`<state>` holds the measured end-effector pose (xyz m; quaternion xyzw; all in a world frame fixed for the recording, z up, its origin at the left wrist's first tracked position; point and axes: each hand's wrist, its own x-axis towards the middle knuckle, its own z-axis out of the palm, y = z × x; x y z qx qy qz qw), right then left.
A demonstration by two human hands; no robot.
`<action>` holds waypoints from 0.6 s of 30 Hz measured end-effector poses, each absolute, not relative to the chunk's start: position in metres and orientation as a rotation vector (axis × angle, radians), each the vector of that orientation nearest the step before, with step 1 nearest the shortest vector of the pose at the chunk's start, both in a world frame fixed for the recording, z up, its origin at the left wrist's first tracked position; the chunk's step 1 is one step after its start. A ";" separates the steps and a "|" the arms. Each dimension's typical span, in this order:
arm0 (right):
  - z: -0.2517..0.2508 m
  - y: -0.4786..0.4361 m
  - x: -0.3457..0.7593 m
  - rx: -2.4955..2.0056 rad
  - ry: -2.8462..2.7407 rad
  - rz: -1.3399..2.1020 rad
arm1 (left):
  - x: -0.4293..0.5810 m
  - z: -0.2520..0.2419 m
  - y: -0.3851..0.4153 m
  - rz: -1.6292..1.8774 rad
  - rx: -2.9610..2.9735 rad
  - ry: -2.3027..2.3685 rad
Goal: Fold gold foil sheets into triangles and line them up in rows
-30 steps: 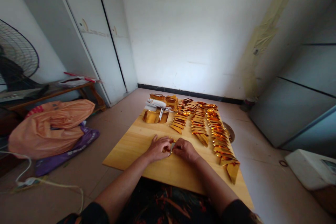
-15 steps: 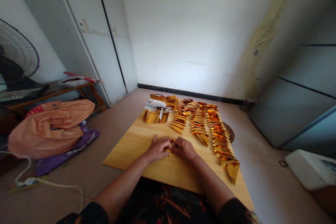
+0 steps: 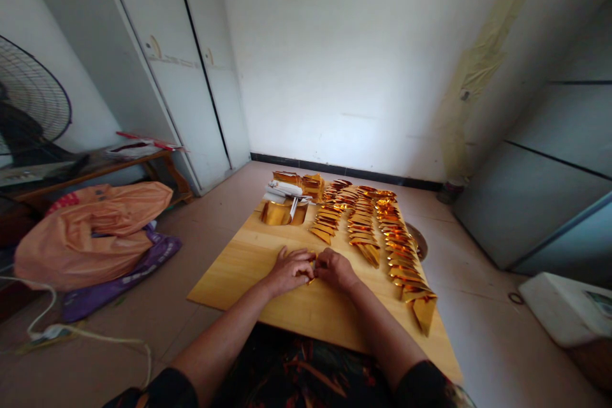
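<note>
My left hand (image 3: 291, 272) and my right hand (image 3: 337, 270) meet over the near middle of the wooden board (image 3: 234, 280). Between their fingertips is a small piece of gold foil paper (image 3: 312, 262), mostly covered by the fingers. The right fingers are bent in a pinch on its right side. On the left side, my left thumb and fingers close on the same piece. Just beyond the hands, folded gold foil papers stand in overlapping rows (image 3: 364, 223). A longer row (image 3: 401, 261) runs down the board's right side.
Flat gold foil sheets (image 3: 276, 213) lie at the back left, beside white paper rolls or strips (image 3: 284, 188). A round bowl-like container (image 3: 417, 241) shows past the right edge. Left on the floor are an orange bag (image 3: 90, 229) and a cable (image 3: 115, 339); a white box (image 3: 564, 309) stands right.
Both hands stay in the same place, with small finger movements around the foil paper. Less gold shows between the fingers now. The rows look unchanged.
</note>
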<state>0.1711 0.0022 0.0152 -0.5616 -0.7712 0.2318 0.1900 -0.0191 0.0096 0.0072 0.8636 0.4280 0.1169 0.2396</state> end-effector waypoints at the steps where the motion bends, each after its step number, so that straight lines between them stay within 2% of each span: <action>1: 0.014 0.003 0.172 -1.554 -2.159 0.651 | -0.019 0.008 0.010 0.322 2.367 1.172; 7: 0.003 0.003 0.178 -1.428 -2.096 0.666 | -0.017 0.011 0.008 0.321 2.349 1.187; 18: 0.004 0.001 0.178 -1.493 -2.030 0.649 | -0.017 0.012 0.007 0.312 2.371 1.184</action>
